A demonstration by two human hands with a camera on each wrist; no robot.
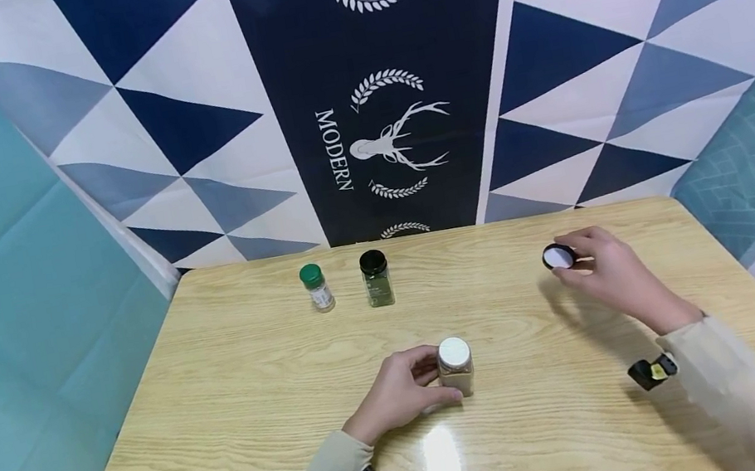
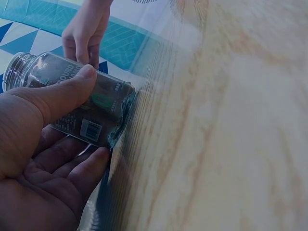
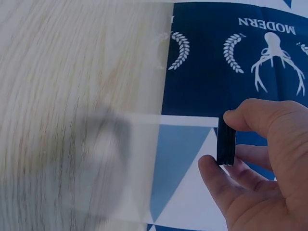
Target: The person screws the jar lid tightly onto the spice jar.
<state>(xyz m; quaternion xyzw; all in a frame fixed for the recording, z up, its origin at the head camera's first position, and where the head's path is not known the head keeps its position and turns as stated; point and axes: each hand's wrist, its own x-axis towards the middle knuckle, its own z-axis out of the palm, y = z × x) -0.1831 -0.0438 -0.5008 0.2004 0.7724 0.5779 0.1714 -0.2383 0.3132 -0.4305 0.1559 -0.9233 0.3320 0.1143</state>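
My left hand [image 1: 400, 390] holds a square spice jar [image 1: 458, 380] upright on the table, thumb on one side and fingers on the other. The jar has no cap on, and its mouth looks white from above. In the left wrist view the jar [image 2: 113, 103] shows brownish contents, a dark label with the word "GROUND" and a barcode. Off to the right, my right hand [image 1: 615, 273] pinches a black screw cap [image 1: 559, 256] by its rim above the table. The cap's white inside faces the head camera; the right wrist view shows the cap [image 3: 226, 142] edge-on.
Towards the back of the wooden table [image 1: 267, 423] stand a small jar with a green cap [image 1: 317, 288] and a square black-capped jar [image 1: 377, 279] of green contents. A patterned cloth [image 1: 384, 57] hangs behind the table's far edge.
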